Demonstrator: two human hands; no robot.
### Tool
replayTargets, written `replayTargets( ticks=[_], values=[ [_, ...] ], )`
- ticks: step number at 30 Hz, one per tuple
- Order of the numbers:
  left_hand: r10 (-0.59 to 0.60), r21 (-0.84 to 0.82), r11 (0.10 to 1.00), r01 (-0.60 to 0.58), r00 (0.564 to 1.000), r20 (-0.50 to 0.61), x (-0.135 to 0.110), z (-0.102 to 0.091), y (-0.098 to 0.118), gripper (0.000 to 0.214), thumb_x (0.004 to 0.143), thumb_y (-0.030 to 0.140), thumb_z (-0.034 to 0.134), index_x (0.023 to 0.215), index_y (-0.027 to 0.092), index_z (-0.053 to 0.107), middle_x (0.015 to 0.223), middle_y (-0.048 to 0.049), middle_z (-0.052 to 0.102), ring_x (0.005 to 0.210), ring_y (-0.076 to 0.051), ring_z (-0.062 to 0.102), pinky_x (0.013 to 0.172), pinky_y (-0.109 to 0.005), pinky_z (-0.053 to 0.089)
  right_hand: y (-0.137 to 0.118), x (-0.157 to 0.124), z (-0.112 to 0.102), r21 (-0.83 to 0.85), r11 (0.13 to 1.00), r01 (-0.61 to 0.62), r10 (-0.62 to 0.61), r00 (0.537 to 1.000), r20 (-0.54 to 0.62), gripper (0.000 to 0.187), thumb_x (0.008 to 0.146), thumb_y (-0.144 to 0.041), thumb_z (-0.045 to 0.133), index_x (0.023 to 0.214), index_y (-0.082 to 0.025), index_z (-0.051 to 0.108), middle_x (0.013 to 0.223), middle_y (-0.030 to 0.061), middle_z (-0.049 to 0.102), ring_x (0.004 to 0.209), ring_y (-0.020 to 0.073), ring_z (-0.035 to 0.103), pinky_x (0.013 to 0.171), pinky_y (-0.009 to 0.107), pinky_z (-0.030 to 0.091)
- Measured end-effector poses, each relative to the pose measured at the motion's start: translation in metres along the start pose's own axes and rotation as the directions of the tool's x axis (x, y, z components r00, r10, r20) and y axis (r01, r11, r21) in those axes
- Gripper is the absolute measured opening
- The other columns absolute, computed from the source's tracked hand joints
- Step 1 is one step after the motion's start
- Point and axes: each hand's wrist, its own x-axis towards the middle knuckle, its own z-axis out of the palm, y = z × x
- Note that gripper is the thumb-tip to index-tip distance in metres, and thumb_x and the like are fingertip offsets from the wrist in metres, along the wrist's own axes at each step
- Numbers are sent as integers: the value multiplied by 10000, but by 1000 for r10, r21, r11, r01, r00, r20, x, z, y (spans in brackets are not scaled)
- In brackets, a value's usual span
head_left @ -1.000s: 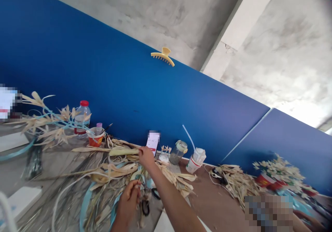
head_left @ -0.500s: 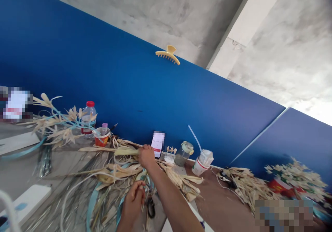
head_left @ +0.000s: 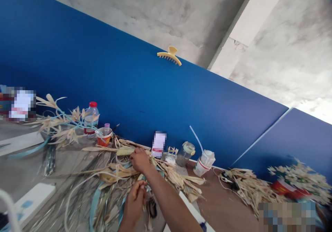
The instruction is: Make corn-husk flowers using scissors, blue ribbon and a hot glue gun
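My right hand [head_left: 140,160] reaches into the pile of dried corn husks [head_left: 118,169], its fingers bent down with the tips hidden. A pale green husk [head_left: 125,151] lies right beside its fingers. Lower down, my left hand [head_left: 135,194] is closed, thumb against curled fingers; what they pinch, if anything, does not show. Light blue ribbon [head_left: 95,201] runs through the husks left of it. Near my right forearm a black scissor-like handle [head_left: 152,208] is partly covered.
Behind stand a phone [head_left: 158,145], a jar [head_left: 185,154], a white cup [head_left: 202,165], a red cup with pens [head_left: 103,140] and a red-capped bottle [head_left: 91,118]. Husk branches [head_left: 62,124] lie left, another husk heap [head_left: 243,187] right. A blue partition [head_left: 116,76] bounds the table.
My right hand has moved slightly left and down along the husks, away from the phone. My left hand stays closed in nearly the same place. The view has shifted slightly.
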Motion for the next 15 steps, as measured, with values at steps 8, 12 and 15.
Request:
replayTargets(
  ticks=[8, 12, 15],
  values=[
    [-42, -78, 996, 42, 999, -6, 1, 0, -2, 403, 645, 570, 631, 778, 190, 618, 504, 31, 497, 422, -130, 409, 403, -261, 327, 19, 6, -31, 499, 842, -204, 312, 939, -142, 146, 776, -151, 502, 761, -184, 644, 715, 11, 609, 669, 144, 573, 668, 265, 459],
    [-43, -185, 982, 33, 998, -52, 6, -2, 5, 405, 572, 560, 708, 727, 192, 641, 534, 8, 540, 476, -150, 462, 452, -282, 390, 19, -20, -62, 731, 653, -199, 425, 895, -136, 163, 813, -290, 473, 766, -181, 584, 618, -12, 574, 539, 116, 529, 538, 228, 421],
    [-113, -271, 957, 106, 994, -10, 8, -4, 12, 383, 502, 506, 767, 680, 186, 655, 476, 26, 491, 425, -120, 393, 407, -260, 319, 10, -58, -81, 866, 477, -149, 486, 866, -119, 204, 773, -386, 536, 717, -191, 553, 706, 7, 619, 564, 105, 535, 531, 217, 415]
  ],
)
